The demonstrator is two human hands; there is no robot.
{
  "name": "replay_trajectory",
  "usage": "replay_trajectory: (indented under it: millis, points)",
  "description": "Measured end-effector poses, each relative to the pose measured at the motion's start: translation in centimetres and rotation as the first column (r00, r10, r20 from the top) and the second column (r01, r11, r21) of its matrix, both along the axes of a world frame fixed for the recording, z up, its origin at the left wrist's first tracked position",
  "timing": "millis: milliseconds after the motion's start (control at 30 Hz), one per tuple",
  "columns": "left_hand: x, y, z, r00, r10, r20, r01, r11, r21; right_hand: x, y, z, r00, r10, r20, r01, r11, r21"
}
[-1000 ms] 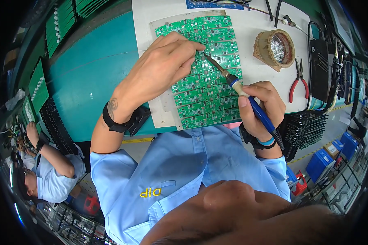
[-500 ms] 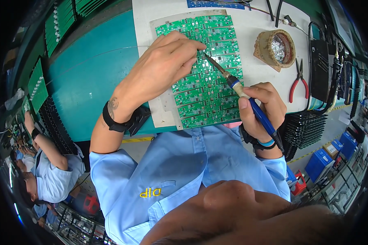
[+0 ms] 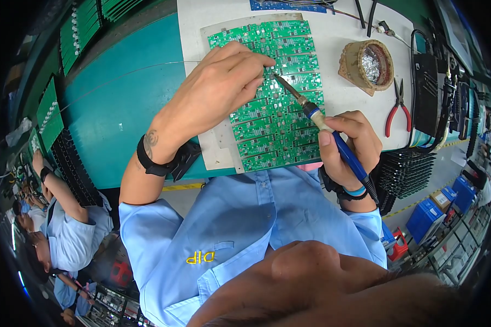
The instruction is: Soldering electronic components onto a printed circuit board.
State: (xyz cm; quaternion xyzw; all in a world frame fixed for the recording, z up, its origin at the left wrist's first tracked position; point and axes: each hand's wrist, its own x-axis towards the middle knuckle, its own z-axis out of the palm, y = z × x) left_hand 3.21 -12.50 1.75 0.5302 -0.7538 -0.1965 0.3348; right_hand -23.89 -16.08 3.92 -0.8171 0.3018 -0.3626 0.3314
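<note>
Two bare hands work over a teal workbench (image 3: 109, 114), whose far right part is covered by a white rectangular mat (image 3: 338, 92). Largest on that mat is a green panel of printed circuit boards (image 3: 278, 136) resting on a grey backing sheet, stretching from the mat's far edge down to its near edge, where it slightly overhangs the bench's near edge above the person's light blue shirt.

The left hand (image 3: 218, 90) lies on the panel's left half, fingers curled, with the fingertips (image 3: 259, 73) pinched together right at the iron's tip; whether anything thin sits between them cannot be told. A black wristband circles that wrist.

The right hand (image 3: 349, 144) is closed around the blue-handled soldering iron (image 3: 322, 122) near the panel's right edge, held like a pen, with the metal tip slanting up and left onto a board in the panel's middle.

Toward the mat's far right corner stands a round tan holder filled with silvery cleaning wire (image 3: 368, 64). Just right of it, by the mat's right edge, lie red-handled pliers (image 3: 397, 109). At the bench's far left edge, stacks of green boards (image 3: 82, 27) stand in racks.
</note>
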Motion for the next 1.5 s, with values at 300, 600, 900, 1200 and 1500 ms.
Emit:
replay_trajectory:
  millis: [300,600,900,1200,1500]
  points:
    - [-0.1,0.0,-0.1,1.0,0.007,-0.003,-0.007,1.0,0.001,-0.2,0.1,0.0,1.0,-0.006,0.002,0.006,1.0,0.011]
    - [0.0,0.1,-0.2,1.0,0.022,-0.002,-0.022,1.0,-0.006,-3.3,1.0,0.6,0.994,-0.112,-0.022,0.112,0.994,0.012]
    - [0.5,-0.5,0.2,0.997,0.073,0.039,-0.069,0.993,-0.097,-6.1,0.5,-1.8,0.908,-0.418,0.041,0.419,0.896,-0.151]
    - [0.3,-0.5,-0.1,0.996,0.078,0.051,-0.076,0.996,-0.037,-1.4,-0.9,0.8,0.998,0.062,0.03,-0.062,0.998,0.0]
    - [0.3,-0.5,-0.4,0.997,0.074,0.031,-0.073,0.997,-0.034,0.5,-1.0,0.3,0.998,0.055,0.035,-0.054,0.998,-0.022]
